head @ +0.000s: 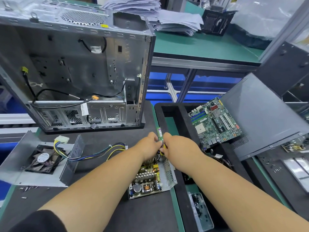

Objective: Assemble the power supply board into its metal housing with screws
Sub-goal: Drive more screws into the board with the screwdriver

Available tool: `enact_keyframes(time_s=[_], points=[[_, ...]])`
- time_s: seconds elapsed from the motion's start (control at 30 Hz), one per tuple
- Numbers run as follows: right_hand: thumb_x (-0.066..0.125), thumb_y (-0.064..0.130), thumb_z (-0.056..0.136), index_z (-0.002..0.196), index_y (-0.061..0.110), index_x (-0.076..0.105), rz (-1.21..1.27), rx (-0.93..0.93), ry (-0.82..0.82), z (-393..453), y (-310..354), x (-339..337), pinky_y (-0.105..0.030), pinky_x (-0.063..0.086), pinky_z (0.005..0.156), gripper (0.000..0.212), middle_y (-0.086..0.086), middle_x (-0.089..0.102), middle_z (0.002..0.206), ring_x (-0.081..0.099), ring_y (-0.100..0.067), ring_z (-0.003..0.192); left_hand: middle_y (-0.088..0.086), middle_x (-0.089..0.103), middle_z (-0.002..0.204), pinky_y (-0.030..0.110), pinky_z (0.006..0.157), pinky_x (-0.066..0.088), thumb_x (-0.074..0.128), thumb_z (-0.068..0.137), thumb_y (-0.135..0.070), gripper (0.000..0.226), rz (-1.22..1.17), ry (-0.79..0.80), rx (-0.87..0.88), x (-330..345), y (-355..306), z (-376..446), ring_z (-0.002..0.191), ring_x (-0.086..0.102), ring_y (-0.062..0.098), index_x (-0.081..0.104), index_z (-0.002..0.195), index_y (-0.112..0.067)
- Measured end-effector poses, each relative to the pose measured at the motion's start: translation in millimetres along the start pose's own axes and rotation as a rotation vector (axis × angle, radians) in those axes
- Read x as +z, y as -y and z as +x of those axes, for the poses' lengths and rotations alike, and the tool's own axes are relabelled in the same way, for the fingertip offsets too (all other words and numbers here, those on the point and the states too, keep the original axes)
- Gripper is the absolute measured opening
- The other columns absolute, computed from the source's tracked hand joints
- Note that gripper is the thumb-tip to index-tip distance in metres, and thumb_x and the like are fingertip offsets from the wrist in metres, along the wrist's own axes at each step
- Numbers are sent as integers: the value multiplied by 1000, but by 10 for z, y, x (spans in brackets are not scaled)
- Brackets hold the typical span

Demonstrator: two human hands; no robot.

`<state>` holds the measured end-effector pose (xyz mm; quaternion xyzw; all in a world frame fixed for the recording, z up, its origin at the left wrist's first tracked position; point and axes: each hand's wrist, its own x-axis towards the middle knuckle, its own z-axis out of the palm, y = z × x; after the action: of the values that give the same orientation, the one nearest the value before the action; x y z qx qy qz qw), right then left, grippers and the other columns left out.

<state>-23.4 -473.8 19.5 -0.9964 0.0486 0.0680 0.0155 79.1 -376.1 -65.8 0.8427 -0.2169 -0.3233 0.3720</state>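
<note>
Item, at nine o'clock: fan housing (33, 158) with cable bundle (93, 154), on my desk (107, 213). Item, centre: power supply board (147, 180) in its metal housing (168, 173), beneath my wrists. My left hand (148, 144) and right hand (175, 144) meet above it, fingers curled on a yellow-handled screwdriver (163, 149). Item, two o'clock: motherboard (215, 121).

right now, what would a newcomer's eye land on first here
Two bare arms meet mid-frame, left hand and right hand working together over the power supply board in its metal housing. Behind, upper left, stands an open computer case; a green motherboard lies at right.
</note>
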Motion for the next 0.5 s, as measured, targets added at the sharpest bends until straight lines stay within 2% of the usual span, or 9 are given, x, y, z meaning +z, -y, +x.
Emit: enact_keyframes(time_s=[0.07, 0.17, 0.23, 0.3, 0.37, 0.43, 0.5], points=[[49, 35, 100, 94, 21, 32, 75, -3, -72, -91, -39, -13, -32, 29, 49, 23, 6, 44, 73, 47, -21, 64, 1, 58, 114, 30, 78, 43, 44, 101, -35, 20, -113, -79, 70, -81, -78, -83, 93, 56, 14, 44, 117, -22], [52, 38, 95, 93, 28, 42, 270, 64, -209, -206, -150, -79, -31, 33, 49, 14, 7, 54, 73, 51, -16, 64, -9, 56, 116, 22, 73, 38, 39, 102, -40, 18, -187, -191, 131, -266, -170, -228, 96, 54, 2, 45, 116, -30], [58, 36, 89, 86, 32, 49, 471, 182, -238, -260, -248, -137, -29, 39, 51, 10, 6, 59, 70, 55, -13, 62, -14, 59, 117, 26, 81, 41, 37, 102, -40, 14, -247, -242, 149, -369, -184, -342, 106, 56, 5, 47, 110, -37], [62, 31, 81, 80, 29, 57, 763, 324, -231, -282, -329, -177, -34, 49, 61, 5, 4, 67, 72, 62, -17, 65, -17, 63, 114, 31, 93, 41, 37, 103, -36, 13, -306, -301, 154, -443, -162, -470, 111, 57, 5, 49, 106, -39], [62, 22, 80, 73, 20, 62, 1038, 395, -204, -282, -370, -208, -37, 51, 67, 8, 0, 73, 73, 61, -17, 61, -20, 66, 108, 31, 92, 42, 39, 103, -34, 14, -351, -367, 141, -491, -107, -604, 109, 59, 2, 52, 106, -38], [60, 12, 86, 71, 14, 63, 1295, 430, -140, -257, -390, -208, -35, 44, 61, 15, -3, 74, 71, 55, -16, 56, -23, 69, 100, 27, 85, 44, 42, 102, -33, 14, -388, -429, 124, -508, -29, -752, 103, 61, -4, 55, 103, -39], [56, 7, 92, 82, 8, 65, 1612, 468, -17, -241, -384, -197, -28, 37, 55, 13, -5, 73, 69, 53, -14, 53, -25, 70, 97, 26, 83, 45, 44, 102, -31, 14, -383, -486, 111, -508, 57, -910, 97, 62, -9, 56, 101, -39]])
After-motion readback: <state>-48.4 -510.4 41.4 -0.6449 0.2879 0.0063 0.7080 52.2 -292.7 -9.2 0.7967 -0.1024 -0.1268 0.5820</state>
